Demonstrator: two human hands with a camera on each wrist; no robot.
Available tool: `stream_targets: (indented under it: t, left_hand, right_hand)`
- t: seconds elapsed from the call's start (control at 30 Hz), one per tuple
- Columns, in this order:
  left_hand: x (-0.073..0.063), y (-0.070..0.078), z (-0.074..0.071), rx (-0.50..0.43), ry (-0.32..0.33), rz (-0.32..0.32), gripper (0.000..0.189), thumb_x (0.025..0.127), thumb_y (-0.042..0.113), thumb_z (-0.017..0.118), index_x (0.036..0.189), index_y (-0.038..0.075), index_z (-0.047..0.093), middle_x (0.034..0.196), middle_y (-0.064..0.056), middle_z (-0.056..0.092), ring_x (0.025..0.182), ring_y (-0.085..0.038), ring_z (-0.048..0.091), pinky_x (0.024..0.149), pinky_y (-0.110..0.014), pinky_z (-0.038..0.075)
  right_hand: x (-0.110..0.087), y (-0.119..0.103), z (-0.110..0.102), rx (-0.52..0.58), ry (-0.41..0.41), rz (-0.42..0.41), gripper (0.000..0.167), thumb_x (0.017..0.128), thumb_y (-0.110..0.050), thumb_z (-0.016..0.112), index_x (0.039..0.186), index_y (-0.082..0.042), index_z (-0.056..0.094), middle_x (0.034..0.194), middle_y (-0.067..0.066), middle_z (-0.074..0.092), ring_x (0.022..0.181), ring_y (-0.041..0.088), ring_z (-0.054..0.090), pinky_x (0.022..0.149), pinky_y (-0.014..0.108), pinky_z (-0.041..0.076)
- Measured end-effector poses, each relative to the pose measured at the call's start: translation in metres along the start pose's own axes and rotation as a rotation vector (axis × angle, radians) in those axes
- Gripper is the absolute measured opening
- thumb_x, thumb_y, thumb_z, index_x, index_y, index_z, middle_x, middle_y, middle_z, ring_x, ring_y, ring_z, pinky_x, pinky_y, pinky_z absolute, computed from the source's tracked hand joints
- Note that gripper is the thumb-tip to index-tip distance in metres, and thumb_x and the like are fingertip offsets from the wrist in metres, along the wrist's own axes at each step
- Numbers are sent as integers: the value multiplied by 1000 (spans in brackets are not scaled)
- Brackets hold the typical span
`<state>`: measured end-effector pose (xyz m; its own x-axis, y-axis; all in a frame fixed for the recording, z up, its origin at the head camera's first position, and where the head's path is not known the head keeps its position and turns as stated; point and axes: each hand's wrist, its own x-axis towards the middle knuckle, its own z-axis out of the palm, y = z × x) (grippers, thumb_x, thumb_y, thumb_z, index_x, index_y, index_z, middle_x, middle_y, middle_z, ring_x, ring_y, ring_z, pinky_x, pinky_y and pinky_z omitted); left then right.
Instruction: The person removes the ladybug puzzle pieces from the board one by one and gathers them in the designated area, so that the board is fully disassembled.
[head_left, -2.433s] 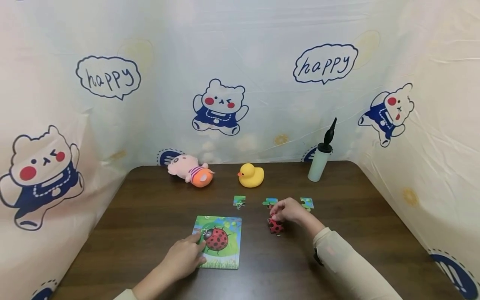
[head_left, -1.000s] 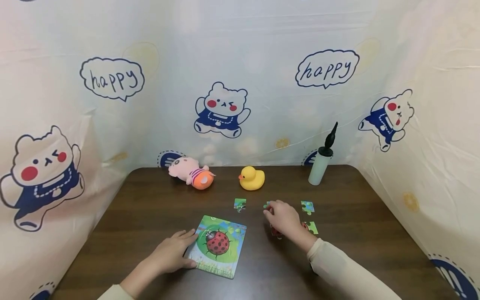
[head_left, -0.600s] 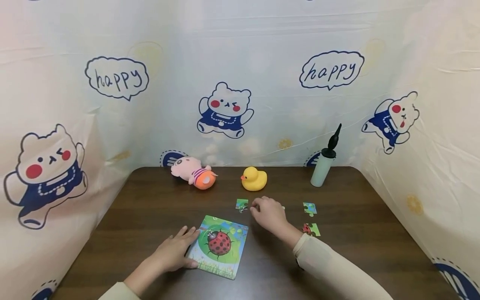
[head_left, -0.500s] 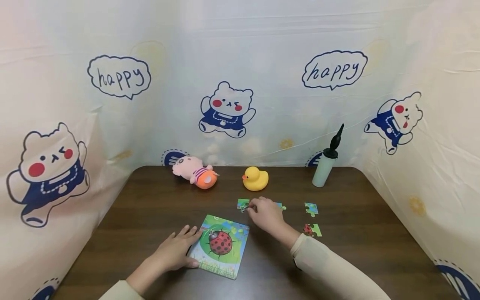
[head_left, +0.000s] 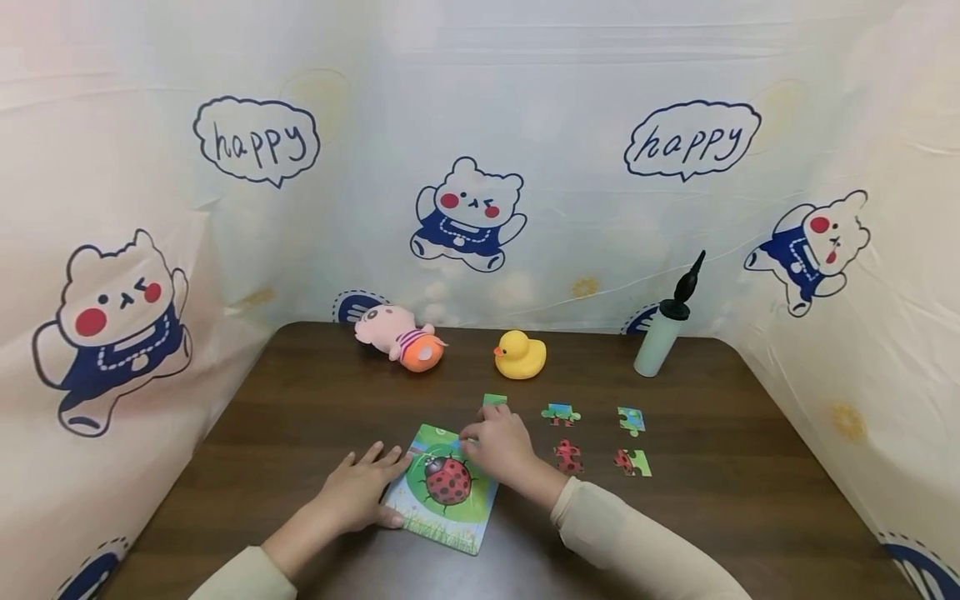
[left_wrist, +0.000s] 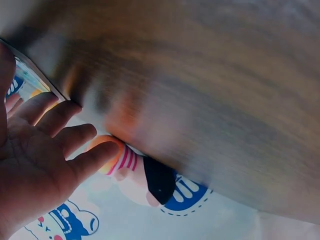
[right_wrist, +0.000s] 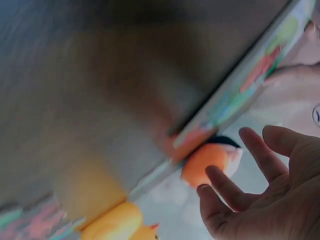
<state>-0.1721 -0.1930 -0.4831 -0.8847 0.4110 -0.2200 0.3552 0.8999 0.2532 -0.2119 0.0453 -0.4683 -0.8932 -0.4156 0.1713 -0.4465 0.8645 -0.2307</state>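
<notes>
A square ladybug picture board [head_left: 438,521] lies slightly turned on the table in the head view. My left hand [head_left: 356,493] rests at its left edge, fingers spread, thumb at the lower left corner. My right hand [head_left: 501,448] is at the board's upper right corner, its fingertips over the edge. Parted, loosely bent fingers [right_wrist: 227,187] with nothing between them show in the right wrist view. A green jigsaw piece [head_left: 495,399] is partly hidden behind this hand. To its right lie a blue-green piece [head_left: 561,414], a corner piece [head_left: 632,420], a red spotted piece [head_left: 568,456] and a red-green piece [head_left: 637,462].
Along the back of the dark wooden table [head_left: 300,400] are a pink plush toy [head_left: 401,337], a yellow rubber duck [head_left: 521,356] and a pale green hand pump [head_left: 658,342] with a black top. A printed cloth [head_left: 360,225] hangs behind and at both sides.
My right hand has left the red spotted piece and moved left across the pieces to the board. The board has turned clockwise, and my left hand has shifted from its face to its left edge.
</notes>
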Motion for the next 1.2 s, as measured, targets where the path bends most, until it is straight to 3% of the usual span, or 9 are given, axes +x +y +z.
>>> stream_targets:
  t: [0.13, 0.27, 0.7, 0.97, 1.2]
  left_hand:
    - [0, 1, 1, 7, 11, 5, 85, 69, 52, 74, 141, 19, 45, 146, -10, 41, 138, -38, 28, 103, -65, 23]
    - [-2, 1, 0, 3, 19, 1, 84, 68, 52, 75, 141, 19, 46, 146, -10, 42, 137, -38, 28, 103, -65, 23]
    - [-2, -1, -1, 7, 17, 8, 83, 69, 54, 73, 140, 19, 47, 146, -9, 41, 136, -39, 31, 102, -65, 25]
    - [4, -1, -6, 20, 0, 29, 85, 69, 59, 71, 140, 21, 46, 146, -9, 41, 136, -39, 30, 102, -66, 24]
    - [6, 2, -6, 54, 42, 23, 62, 79, 48, 69, 131, 18, 58, 138, -10, 51, 135, -40, 33, 101, -65, 27]
  right_hand:
    - [-2, -7, 9, -69, -42, -23, 17, 85, -37, 67, 97, -28, 76, 123, 10, 57, 117, 29, 46, 84, 42, 45]
    - [-1, -11, 13, -96, -79, -33, 23, 84, -41, 67, 103, -29, 74, 131, 11, 53, 126, 31, 41, 92, 46, 43]
    - [4, -26, 26, -87, -159, -101, 44, 75, -56, 70, 108, -25, 72, 129, 8, 55, 132, 33, 36, 96, 48, 41]
    - [4, -28, 24, -106, -128, -112, 33, 70, -52, 75, 88, -25, 71, 119, 5, 59, 131, 33, 37, 94, 44, 42]
    - [4, -33, 25, -93, -154, -73, 32, 67, -49, 79, 73, -23, 62, 116, 5, 59, 132, 33, 35, 95, 44, 42]
